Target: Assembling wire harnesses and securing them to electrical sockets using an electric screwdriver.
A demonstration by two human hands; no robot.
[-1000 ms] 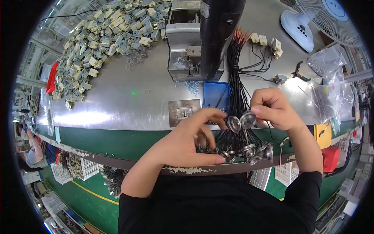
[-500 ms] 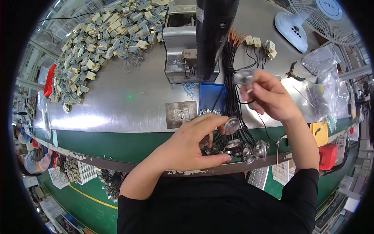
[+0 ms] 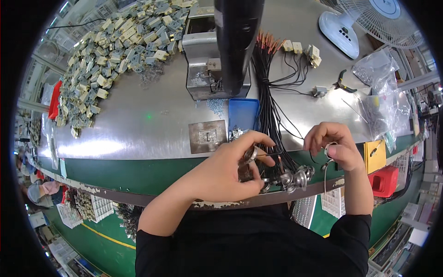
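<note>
My left hand (image 3: 233, 168) is curled over the front edge of the bench, its fingers around a round metal cup-shaped part (image 3: 249, 155) with a thin copper-coloured rod beside it. Several shiny round metal parts (image 3: 295, 178) cluster just right of that hand, among the ends of black cables (image 3: 268, 108). My right hand (image 3: 339, 147) is closed near the bench's front edge, thumb and finger on a thin pale ring-like piece (image 3: 329, 148). A thin pale wire (image 3: 325, 177) hangs just below it.
A grey press (image 3: 200, 69) with a black column (image 3: 237, 44) stands at the back centre. Left lies a heap of cream-and-grey blocks (image 3: 124, 41). Also on the bench are a blue tray (image 3: 243, 113), a metal plate (image 3: 207, 136), pliers (image 3: 344, 83), a fan (image 3: 339, 34) and clear bags (image 3: 380, 99).
My right hand has come down from beside the cable bundle to the front edge. A small metal-and-pale piece now lies on the bench near the pliers. The left hand's metal part has shifted inward.
</note>
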